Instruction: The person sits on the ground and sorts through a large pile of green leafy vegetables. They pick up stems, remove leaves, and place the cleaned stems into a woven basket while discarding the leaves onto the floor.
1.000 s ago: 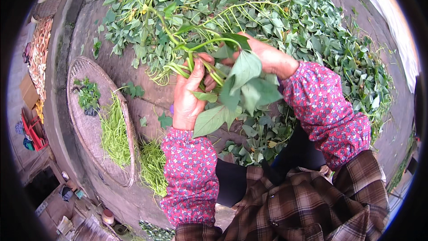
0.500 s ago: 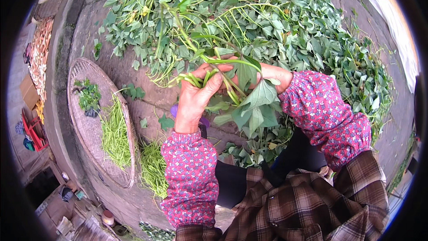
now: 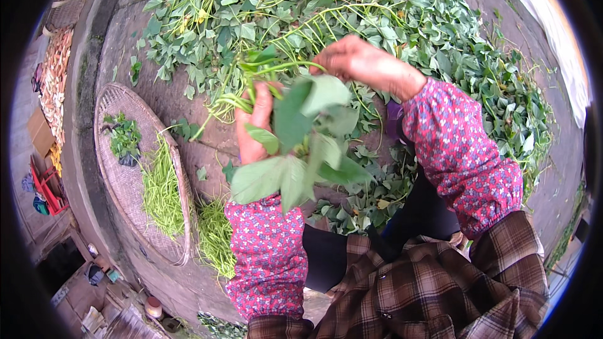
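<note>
Leafy vine [image 3: 293, 116], head view: stems [image 3: 233, 98] bunched in L hand [image 3: 254, 119] grip, one running approx. crosswise rightward to R hand [image 3: 375, 66] fingertips (blurred, can't tell if pinched), big leaves [image 3: 270, 177] hanging bodyward & R of L grip.

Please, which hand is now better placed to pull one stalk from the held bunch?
Probably the right hand: it is at the end of one green stalk, though blur hides its grip. The left hand is occupied holding the bunch of stems.
</note>
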### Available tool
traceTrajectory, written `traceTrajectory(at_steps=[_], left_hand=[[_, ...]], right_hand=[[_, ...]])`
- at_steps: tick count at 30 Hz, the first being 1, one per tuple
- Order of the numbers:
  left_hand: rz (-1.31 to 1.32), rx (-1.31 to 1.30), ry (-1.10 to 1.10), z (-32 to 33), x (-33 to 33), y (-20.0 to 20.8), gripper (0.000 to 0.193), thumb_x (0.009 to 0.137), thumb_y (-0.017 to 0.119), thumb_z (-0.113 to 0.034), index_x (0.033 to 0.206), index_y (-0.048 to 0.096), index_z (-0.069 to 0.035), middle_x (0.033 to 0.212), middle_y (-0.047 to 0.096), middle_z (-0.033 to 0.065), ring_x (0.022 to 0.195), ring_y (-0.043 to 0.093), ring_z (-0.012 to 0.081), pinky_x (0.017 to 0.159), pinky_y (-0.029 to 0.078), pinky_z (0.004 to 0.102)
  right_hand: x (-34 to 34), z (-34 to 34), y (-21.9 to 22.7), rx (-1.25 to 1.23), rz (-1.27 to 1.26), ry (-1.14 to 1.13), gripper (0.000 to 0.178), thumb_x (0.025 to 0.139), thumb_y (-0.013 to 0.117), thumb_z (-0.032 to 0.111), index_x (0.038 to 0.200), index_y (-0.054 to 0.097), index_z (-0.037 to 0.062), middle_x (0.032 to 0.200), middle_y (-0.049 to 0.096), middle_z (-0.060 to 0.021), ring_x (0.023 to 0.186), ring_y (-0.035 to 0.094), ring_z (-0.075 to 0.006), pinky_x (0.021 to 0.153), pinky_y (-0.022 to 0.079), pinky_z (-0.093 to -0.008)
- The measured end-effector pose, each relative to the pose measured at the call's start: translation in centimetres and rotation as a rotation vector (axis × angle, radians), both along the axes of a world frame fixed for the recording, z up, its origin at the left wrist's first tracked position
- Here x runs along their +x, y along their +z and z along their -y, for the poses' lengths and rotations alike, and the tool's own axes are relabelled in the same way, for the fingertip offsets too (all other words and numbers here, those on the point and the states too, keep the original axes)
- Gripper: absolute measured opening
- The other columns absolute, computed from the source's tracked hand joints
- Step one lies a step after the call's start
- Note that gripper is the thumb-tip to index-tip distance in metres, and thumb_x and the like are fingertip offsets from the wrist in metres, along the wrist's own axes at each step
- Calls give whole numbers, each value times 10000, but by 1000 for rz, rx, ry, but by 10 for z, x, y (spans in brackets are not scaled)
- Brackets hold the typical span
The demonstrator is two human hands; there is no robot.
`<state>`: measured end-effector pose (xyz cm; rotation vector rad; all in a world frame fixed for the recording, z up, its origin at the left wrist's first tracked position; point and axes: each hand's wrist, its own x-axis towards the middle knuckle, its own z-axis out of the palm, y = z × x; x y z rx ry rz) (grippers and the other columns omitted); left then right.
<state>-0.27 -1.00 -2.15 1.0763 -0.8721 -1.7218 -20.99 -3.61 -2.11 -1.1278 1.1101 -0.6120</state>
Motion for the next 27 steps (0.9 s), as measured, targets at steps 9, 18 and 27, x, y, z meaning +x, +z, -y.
traceTrajectory(at_steps=[9,18,27], left_hand=[[299,-87,-347,-14,-24,7,211,801,637,-178,941,618,-21,682,539,-55,582,432,35,546,384,186],[707,-321,447,20,40,13,497,706,716,-74,1138,470,-58,693,404,-55,551,353,49,481,300,186],[498,-35,-455,1,-8,14,196,783,649,-162,921,616,-27,711,577,-10,598,511,75,498,389,179]], right_hand=[[14,0,18,29,159,-136,259,818,600,273,846,632,17,728,619,-34,633,525,-98,606,427,-257],[-29,13,26,-48,308,-390,202,853,562,253,875,563,52,755,593,-7,562,513,-62,474,400,-202],[-6,1,26,-70,150,-47,239,853,556,284,859,581,45,681,560,34,591,491,-36,513,393,-193]])
